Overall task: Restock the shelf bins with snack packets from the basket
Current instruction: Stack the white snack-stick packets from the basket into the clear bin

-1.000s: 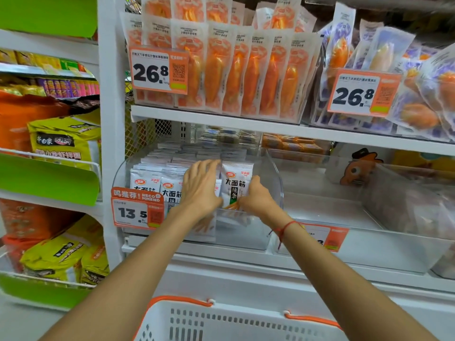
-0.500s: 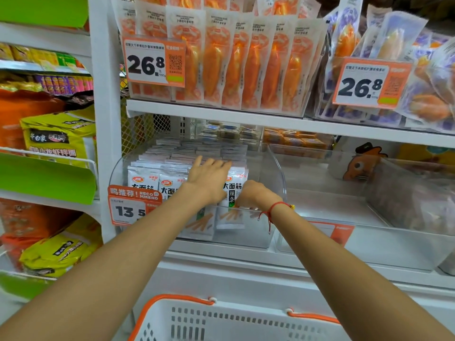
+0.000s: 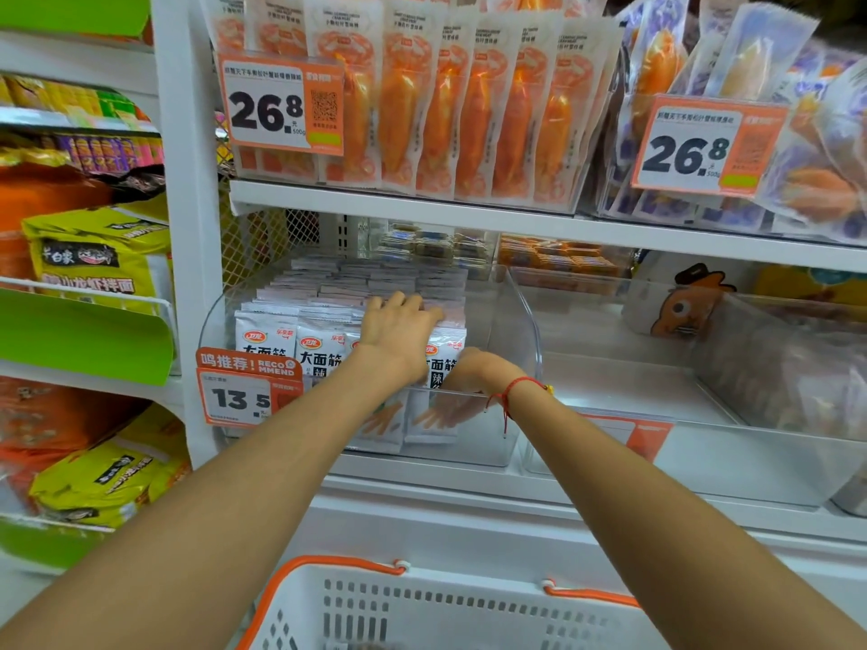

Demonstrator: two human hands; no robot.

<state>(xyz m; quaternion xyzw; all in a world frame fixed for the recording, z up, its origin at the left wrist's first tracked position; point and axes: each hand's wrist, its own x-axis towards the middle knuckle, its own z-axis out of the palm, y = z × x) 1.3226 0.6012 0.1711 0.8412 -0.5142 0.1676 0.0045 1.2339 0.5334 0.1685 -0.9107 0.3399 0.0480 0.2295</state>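
Head view shows your left hand (image 3: 401,323) spread flat on top of the packets (image 3: 328,316) standing in rows in the bin (image 3: 511,321), while your right hand (image 3: 474,368) sits low at the bin's front right; you cannot tell from here whether its fingers are curled round a packet or just pushing. Press too hard with the left and the front row may buckle or tip forward over the low front lip. Pull the right out carelessly and it may drag a packet with it. The basket (image 3: 450,602) waits below, near your arms, its contents mostly hidden.
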